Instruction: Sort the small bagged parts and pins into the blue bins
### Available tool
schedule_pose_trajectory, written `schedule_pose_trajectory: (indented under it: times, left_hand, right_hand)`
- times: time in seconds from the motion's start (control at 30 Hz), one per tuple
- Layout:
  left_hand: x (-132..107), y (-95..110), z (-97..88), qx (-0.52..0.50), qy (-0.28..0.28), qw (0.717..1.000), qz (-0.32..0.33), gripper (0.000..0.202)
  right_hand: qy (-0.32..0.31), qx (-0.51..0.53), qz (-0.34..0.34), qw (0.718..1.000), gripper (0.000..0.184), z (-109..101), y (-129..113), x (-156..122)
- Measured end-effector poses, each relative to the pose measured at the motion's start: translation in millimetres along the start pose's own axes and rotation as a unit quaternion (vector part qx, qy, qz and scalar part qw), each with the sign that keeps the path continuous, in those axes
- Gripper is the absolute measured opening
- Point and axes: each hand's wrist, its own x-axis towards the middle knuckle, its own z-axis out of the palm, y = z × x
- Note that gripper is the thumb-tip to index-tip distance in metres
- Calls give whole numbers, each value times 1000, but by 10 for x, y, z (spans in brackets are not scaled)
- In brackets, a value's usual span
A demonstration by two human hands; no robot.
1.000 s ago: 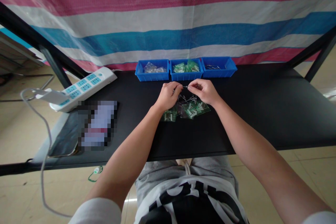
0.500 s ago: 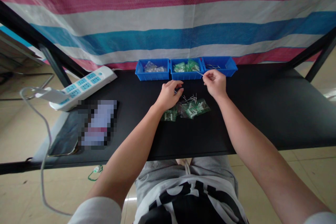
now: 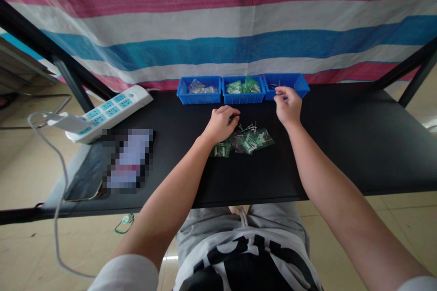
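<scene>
My right hand (image 3: 288, 105) is at the front of the right blue bin (image 3: 300, 85), its thumb and index finger slightly apart with nothing visible between them. A few thin metal pins (image 3: 275, 85) show in that bin, by the fingertips. Over the near side of the table, my left hand (image 3: 222, 125) is curled, thumb toward the fingers; a small glint shows inside, too hidden to name. Beside it lies a loose pile of silvery screw-like pins (image 3: 251, 127). Small green-printed clear packets (image 3: 252, 142) holding white pieces lie just below; another packet (image 3: 221, 150) is partly under my left wrist.
The left blue bin (image 3: 199, 97) holds clear packets, and the middle blue bin (image 3: 243, 98) holds green ones. On the left stand a white power strip (image 3: 112, 111) with a charger and cable, and a blurred phone (image 3: 129, 159). Black frame posts (image 3: 73, 84) rise at the sides.
My right hand has moved right, from near the middle bin to the right bin. The thin metal pin it pinched no longer shows in its fingers. My left hand has barely moved.
</scene>
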Motion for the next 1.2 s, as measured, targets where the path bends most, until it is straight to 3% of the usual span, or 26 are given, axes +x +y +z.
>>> schedule_pose_trajectory:
  times: [0.1,0.27,0.53,0.73,0.93,1.0,1.1,1.2]
  left_hand:
    - [3,-6,10,4,-9,1000,0,20]
    - [12,-6,19,-4,-27,1000,10,21]
    - [12,-43,38,6,-38,999,21,21]
    - [7,-33,23,4,-48,999,20,20]
    - [9,-35,21,11,-55,998,14,20]
    - [9,-39,19,12,-55,998,15,20]
    - [7,-41,15,11,-56,998,18,21]
    - [8,-40,12,13,-57,998,25,21]
  right_hand:
    - [31,-104,-10,994,44,2,-112,-34]
    - [-26,-165,7,986,64,29,-197,-94]
    - [-75,-209,27,975,71,51,-187,-115]
    - [-48,-194,-9,980,66,60,-211,-116]
    - [-29,-95,-90,991,51,28,-455,-146]
    - [-59,-44,-108,991,42,11,-561,-176]
    - [-152,-2,-133,979,27,-6,-694,-225]
    - [-248,6,-143,958,27,8,-758,-260]
